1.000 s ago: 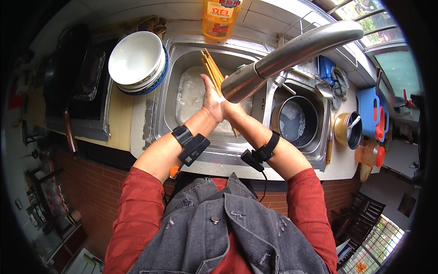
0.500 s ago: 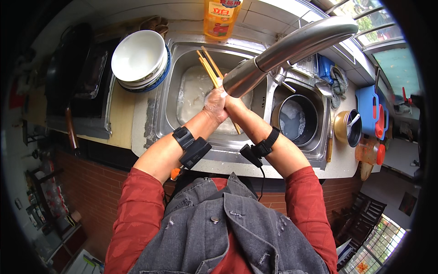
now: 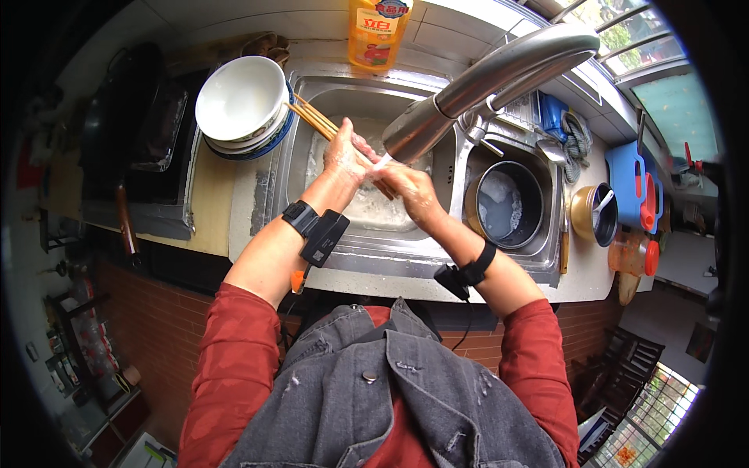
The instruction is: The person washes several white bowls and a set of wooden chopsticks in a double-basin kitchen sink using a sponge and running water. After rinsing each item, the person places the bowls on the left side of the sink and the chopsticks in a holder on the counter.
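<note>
A bundle of wooden chopsticks (image 3: 316,118) slants over the left basin of the steel sink (image 3: 273,199). Wrapped around its middle is my left hand (image 3: 345,160), thumb up along the sticks. My right hand (image 3: 412,189) grips the lower part, and the tips poke out between the hands. Both hands look wet, with some suds. Just above them is the head of the steel faucet (image 3: 417,129), which covers part of the fingers. Cloudy, sudsy water (image 3: 374,210) lies in the basin below.
A stack of bowls (image 3: 242,97) stands left of the sink. Behind it is an orange detergent bottle (image 3: 376,35). The right basin holds a dark pot (image 3: 533,207) with soapy water. A gold pot (image 3: 585,209) and a blue cutting board (image 3: 629,183) sit farther right.
The chopsticks have tilted, their upper ends swinging left toward the bowls. My left hand has moved left and my right hand has moved right and down, so the hands are farther apart.
</note>
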The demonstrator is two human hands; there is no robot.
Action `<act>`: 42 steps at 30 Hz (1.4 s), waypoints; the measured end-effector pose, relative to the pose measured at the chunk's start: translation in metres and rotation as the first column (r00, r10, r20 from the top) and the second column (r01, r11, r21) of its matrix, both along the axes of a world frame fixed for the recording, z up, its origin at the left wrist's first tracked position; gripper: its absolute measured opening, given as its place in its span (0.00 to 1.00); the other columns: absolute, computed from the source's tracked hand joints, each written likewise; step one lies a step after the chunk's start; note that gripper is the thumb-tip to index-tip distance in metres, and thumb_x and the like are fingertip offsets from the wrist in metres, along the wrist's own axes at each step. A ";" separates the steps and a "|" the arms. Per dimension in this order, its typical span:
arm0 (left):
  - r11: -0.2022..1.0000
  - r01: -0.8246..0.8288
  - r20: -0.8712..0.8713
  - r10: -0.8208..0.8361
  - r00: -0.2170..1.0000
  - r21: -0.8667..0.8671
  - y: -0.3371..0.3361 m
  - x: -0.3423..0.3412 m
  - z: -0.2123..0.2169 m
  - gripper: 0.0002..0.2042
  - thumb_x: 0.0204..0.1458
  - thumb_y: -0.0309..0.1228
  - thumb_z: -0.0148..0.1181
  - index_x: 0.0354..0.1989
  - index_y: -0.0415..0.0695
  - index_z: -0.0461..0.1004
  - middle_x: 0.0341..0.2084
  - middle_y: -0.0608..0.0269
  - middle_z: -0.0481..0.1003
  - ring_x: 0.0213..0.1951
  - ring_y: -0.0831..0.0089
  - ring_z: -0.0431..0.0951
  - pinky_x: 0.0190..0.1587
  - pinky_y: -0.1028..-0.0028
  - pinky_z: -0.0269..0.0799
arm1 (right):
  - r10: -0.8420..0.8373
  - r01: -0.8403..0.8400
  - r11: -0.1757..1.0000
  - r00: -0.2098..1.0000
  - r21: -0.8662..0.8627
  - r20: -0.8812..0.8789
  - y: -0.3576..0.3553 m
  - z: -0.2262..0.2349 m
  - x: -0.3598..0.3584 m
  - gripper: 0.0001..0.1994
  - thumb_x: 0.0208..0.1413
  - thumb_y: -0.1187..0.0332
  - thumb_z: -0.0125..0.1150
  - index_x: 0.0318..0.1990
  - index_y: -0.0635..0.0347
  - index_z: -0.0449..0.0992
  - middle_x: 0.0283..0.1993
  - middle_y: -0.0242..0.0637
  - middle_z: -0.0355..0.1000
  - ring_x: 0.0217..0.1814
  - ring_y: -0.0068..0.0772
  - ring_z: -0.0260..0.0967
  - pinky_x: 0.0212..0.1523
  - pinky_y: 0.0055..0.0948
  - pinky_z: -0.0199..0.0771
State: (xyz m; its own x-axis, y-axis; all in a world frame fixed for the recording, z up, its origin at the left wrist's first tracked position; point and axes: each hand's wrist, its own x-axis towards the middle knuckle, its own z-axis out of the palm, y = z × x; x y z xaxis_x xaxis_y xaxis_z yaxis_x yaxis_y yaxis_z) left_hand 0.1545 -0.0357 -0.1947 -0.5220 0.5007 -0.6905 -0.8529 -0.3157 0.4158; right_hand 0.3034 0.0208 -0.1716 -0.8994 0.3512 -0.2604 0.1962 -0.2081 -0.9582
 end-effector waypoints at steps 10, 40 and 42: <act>0.941 0.082 -0.184 -0.022 0.983 0.327 0.014 0.048 0.020 0.11 0.58 0.38 0.50 0.37 0.42 0.70 0.31 0.63 0.74 0.35 0.68 0.75 0.41 0.68 0.73 | -0.672 0.767 0.256 0.579 -0.588 0.462 -0.012 -0.041 -0.024 0.16 0.62 0.55 0.42 0.37 0.58 0.69 0.40 0.39 0.72 0.43 0.38 0.70 0.44 0.38 0.71; 0.889 0.241 -0.085 -0.226 0.970 0.390 0.021 0.019 0.027 0.14 0.56 0.38 0.54 0.42 0.40 0.71 0.38 0.57 0.76 0.41 0.64 0.77 0.46 0.63 0.74 | 0.271 -0.112 0.757 0.950 -0.644 0.153 0.014 0.003 0.066 0.12 0.43 0.78 0.56 0.33 0.57 0.60 0.18 0.26 0.55 0.11 0.18 0.49 0.11 0.21 0.50; 0.831 0.241 -0.078 -0.234 0.969 0.501 0.026 0.013 0.026 0.13 0.56 0.38 0.54 0.41 0.41 0.71 0.37 0.56 0.76 0.40 0.65 0.78 0.46 0.65 0.74 | 0.254 -0.104 0.542 0.966 -0.834 0.044 0.016 0.006 0.072 0.13 0.45 0.79 0.57 0.34 0.56 0.60 0.19 0.26 0.54 0.11 0.16 0.48 0.11 0.19 0.47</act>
